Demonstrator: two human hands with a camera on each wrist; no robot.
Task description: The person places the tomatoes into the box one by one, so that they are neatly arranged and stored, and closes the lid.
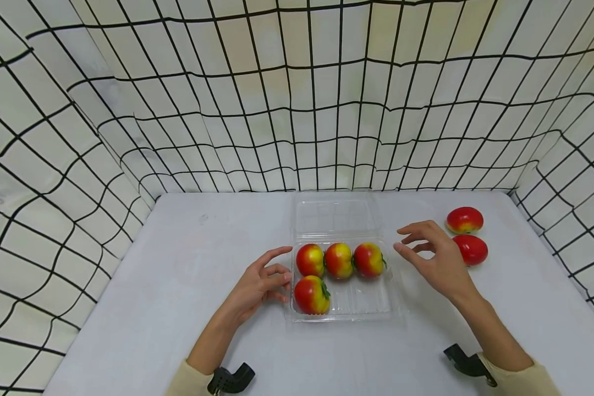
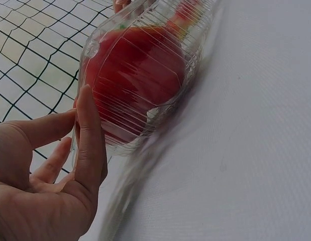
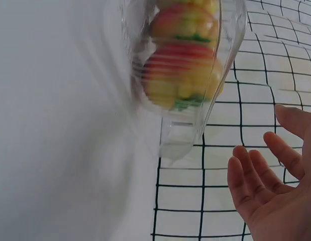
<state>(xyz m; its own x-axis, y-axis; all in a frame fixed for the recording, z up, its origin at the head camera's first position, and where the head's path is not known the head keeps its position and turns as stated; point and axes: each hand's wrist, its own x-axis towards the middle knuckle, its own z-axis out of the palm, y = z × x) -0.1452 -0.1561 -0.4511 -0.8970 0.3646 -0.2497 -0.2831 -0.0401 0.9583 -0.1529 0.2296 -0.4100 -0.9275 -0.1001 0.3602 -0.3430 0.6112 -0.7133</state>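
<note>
A clear plastic box (image 1: 361, 300) lies on the table with its lid (image 1: 334, 214) folded open to the back. Three red-and-yellow tomatoes (image 1: 339, 260) fill its back row, and another tomato (image 1: 311, 295) sits front left; green leaves show on some. My left hand (image 1: 259, 286) is at the box's left side, and its thumb and a finger pinch the rim in the left wrist view. To the right of the box, my right hand (image 1: 438, 261) hovers with fingers loosely bent and nothing in them. Just beyond it lie two tomatoes (image 1: 465, 220), the nearer one partly behind the hand.
White table (image 1: 143, 308) surrounds the box. Black netting (image 1: 302, 110) over pale walls stands at the back and both sides. A black wrist mount (image 1: 231, 378) sits on each forearm.
</note>
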